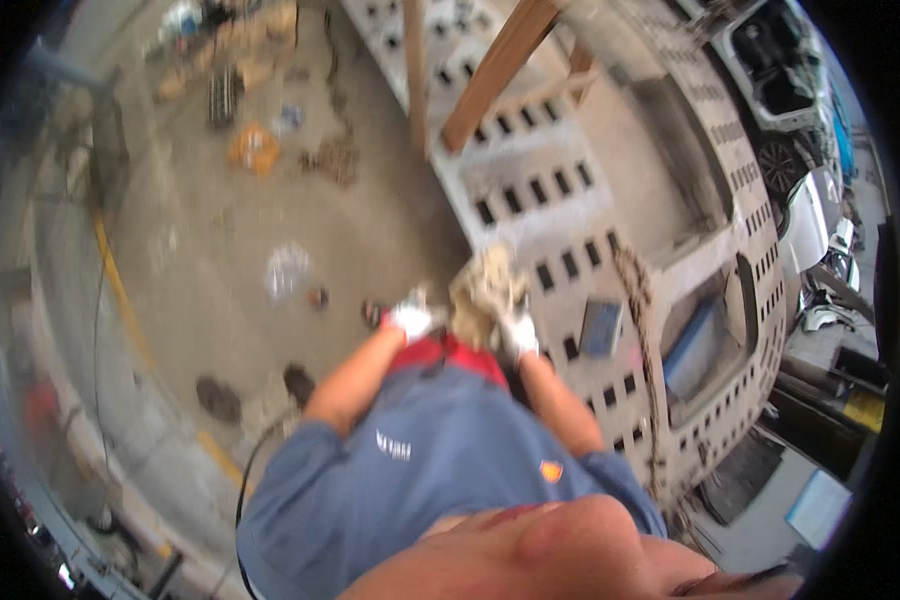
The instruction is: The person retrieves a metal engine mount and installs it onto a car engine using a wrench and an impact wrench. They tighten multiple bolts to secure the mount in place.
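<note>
A crumpled tan cloth (488,290) is in front of my waist, at the edge of a metal platform pierced by rows of slots (535,230). My right hand (518,332), in a white glove, is closed on the cloth's right side. My left hand (415,318), also gloved in white, is just left of the cloth. Its fingers are too blurred to show whether they are open or closed. A small dark and red object (374,313) shows beside the left hand; I cannot tell whether the hand touches it.
Brown upright posts (498,75) rise from the platform's far part. A blue-grey box (601,328) and a rusty chain (642,330) lie on the platform to the right. On the floor at left are clear plastic (287,271) and an orange bag (254,148). Car bodies (775,65) stand at far right.
</note>
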Tool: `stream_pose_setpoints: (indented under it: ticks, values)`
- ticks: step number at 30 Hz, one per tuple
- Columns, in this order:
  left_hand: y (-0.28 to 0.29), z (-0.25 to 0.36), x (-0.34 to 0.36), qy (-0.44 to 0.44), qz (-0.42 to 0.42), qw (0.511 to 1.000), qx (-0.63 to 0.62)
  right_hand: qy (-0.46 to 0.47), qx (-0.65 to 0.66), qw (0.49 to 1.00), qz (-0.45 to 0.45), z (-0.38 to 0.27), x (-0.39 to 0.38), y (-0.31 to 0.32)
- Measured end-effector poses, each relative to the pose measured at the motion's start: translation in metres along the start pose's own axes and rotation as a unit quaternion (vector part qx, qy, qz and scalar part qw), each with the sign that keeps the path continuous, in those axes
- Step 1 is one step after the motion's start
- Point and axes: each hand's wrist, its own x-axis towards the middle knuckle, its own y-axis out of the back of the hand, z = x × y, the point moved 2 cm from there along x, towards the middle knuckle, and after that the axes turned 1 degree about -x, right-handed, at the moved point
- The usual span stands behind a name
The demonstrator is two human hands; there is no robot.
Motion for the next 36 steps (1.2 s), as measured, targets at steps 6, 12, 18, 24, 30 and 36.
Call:
stream_pose_setpoints:
  ticks: [6,12,18,24,30,36]
  values:
    - [0.031,-0.107,-0.043,0.025,0.105,0.941,-0.320,0.066,-0.015,0.994,-0.089,-0.096,-0.037,-0.112]
    - [0.088,-0.206,-0.112,-0.065,0.164,0.776,-0.606,0.156,-0.222,0.951,-0.148,-0.247,-0.093,-0.207]
    - [0.081,-0.292,-0.107,-0.216,0.239,0.655,-0.684,0.240,-0.370,0.849,-0.291,-0.358,-0.104,-0.267]
    - [0.174,-0.289,-0.129,-0.136,0.363,0.715,-0.582,0.433,-0.419,0.746,-0.284,-0.531,-0.060,-0.311]
    - [0.275,-0.321,-0.099,-0.126,0.508,0.841,-0.134,0.526,-0.603,0.494,-0.340,-0.640,-0.003,-0.430]
    - [0.382,-0.314,-0.060,-0.025,0.464,0.851,-0.245,0.541,-0.680,0.369,-0.330,-0.714,0.051,-0.490]
